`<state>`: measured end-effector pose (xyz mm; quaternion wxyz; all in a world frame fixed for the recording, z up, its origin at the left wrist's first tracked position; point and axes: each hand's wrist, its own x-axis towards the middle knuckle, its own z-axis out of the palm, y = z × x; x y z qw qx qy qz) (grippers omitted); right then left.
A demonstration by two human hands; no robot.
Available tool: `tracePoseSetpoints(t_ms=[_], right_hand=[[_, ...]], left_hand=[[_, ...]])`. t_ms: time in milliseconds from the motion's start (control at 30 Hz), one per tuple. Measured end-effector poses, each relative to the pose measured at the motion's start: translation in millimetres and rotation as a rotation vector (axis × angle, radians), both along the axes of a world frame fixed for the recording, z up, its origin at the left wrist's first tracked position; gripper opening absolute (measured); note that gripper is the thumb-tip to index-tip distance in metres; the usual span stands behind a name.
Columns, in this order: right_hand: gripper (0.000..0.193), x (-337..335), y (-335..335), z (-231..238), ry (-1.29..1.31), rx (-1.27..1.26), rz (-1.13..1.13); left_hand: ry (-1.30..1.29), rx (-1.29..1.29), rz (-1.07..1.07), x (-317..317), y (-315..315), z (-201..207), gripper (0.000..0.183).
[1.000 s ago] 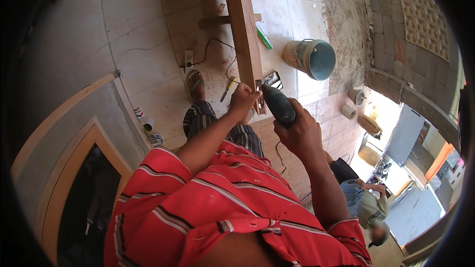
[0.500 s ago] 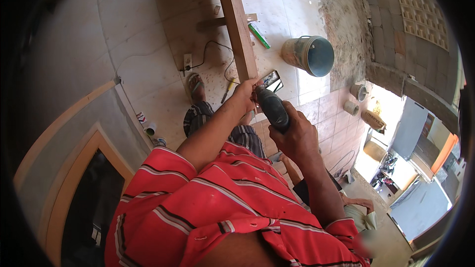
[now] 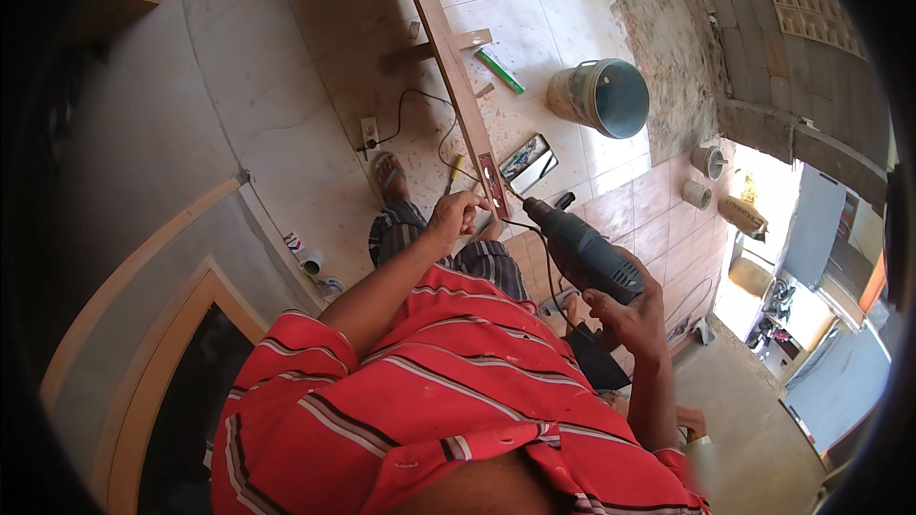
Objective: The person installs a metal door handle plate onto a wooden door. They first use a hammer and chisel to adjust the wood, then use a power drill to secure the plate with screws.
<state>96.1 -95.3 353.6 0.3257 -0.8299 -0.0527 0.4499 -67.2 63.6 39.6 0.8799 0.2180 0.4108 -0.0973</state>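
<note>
My right hand grips a dark power drill by its rear body, and the bit points up and left. The bit's tip lies close to a narrow slotted plate set in the edge of a long wooden board. At the board's near end is my left hand, its fingers curled and the index fingertip against the wood beside the plate. Whether something small is pinched in those fingers, I cannot make out. A black cord hangs by the drill.
A worn bucket stands to the right. On the tiled floor lie an open case, a green box, a yellow-handled tool and a socket block with a cord. A wood-framed panel is at left.
The drill has drawn back right and down from the board, uncovering the slotted plate. My left hand has moved down and left, away from the drill's front.
</note>
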Motion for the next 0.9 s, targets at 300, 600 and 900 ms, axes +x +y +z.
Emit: tracePoseSetpoints(t_ms=[300,600,900], right_hand=[[0.063,23,-80,1,0.235,0.287,-0.391],[0.071,49,-148,-10,0.313,0.530,-0.480],[0.068,61,-183,8,0.269,0.626,-0.461]], left_hand=[[-0.104,-0.120,0.172,-7,18,8,0.032],[-0.366,-0.253,0.272,35,38,83,0.038],[-0.433,-0.142,0.246,69,7,136,0.026]])
